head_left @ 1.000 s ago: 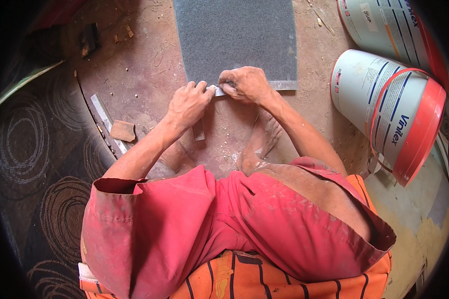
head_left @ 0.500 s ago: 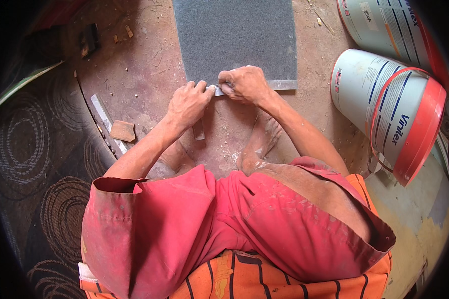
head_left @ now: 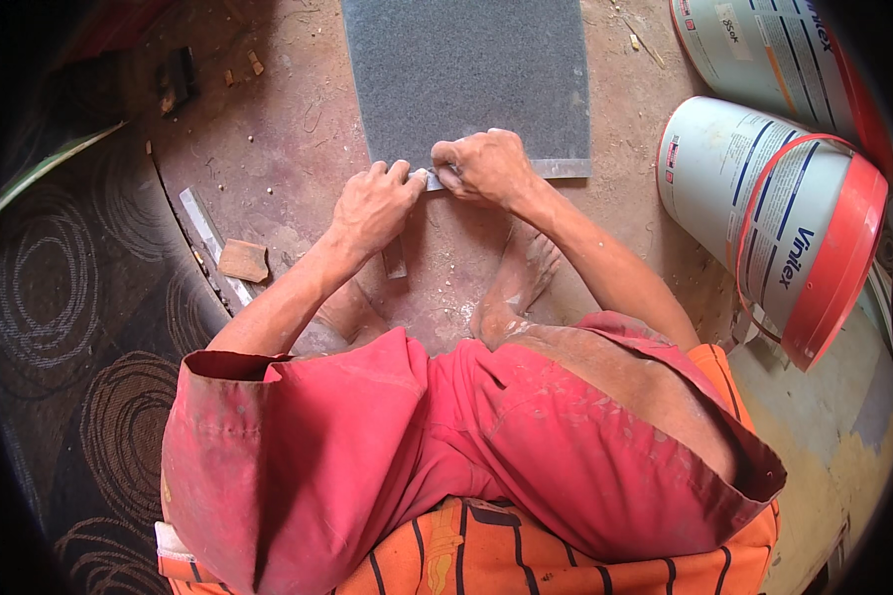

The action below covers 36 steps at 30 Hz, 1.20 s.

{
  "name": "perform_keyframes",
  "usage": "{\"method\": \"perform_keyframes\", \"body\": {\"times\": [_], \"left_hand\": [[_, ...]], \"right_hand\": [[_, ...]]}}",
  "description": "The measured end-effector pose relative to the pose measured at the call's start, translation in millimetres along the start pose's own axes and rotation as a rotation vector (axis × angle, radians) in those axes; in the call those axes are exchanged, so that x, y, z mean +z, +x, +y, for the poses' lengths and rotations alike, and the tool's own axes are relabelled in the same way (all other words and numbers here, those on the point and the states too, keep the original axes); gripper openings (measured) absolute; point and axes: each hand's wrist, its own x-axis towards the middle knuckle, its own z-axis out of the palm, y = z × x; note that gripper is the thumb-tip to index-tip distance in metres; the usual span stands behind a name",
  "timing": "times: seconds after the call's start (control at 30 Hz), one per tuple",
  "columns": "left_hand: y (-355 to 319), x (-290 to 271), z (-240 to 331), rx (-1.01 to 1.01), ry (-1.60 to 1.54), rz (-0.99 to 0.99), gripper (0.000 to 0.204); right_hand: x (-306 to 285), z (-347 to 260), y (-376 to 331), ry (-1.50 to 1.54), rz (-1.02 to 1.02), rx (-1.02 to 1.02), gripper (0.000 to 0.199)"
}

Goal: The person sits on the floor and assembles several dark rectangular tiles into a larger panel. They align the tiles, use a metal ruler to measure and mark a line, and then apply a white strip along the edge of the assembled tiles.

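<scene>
A dark grey speckled sheet [head_left: 471, 79] lies flat on the floor before me. Along its near edge runs a narrow pale grey strip [head_left: 564, 169]. My left hand [head_left: 375, 203] is closed at the strip's left part, its fingertips curled over it. Right beside it, my right hand [head_left: 486, 169] is bent into a fist-like pinch above the strip and the sheet's edge. Whatever lies between the right fingers is hidden by the knuckles. Another short pale strip [head_left: 395, 260] rests on the floor between my feet, below the left wrist.
Two pale buckets with red rims lie tipped at the right, the nearer bucket [head_left: 734, 188] having a red handle. To the left are a wood offcut [head_left: 243, 260], a long pale strip [head_left: 201, 220] and a dark patterned mat [head_left: 45, 278]. Crumbs and dust dot the floor [head_left: 278, 129].
</scene>
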Motion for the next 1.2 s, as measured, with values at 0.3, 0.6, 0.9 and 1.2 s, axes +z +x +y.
{"method": "perform_keyframes", "body": {"times": [0.3,0.6,0.9,1.2], "left_hand": [[0,3,-1,-0.006,0.004,0.002,0.030],[0,7,-4,-0.004,0.015,0.025,0.028],[-4,5,-7,0.018,-0.021,0.039,0.026],[10,-10,-29,-0.243,-0.096,0.247,0.071]], "right_hand": [[0,0,0,-0.012,0.000,0.002,0.010],[4,-4,-4,0.010,0.053,0.020,0.010],[-6,1,8,-0.041,-0.032,-0.064,0.012],[-19,-3,19,-0.071,-0.173,-0.068,0.012]]}}
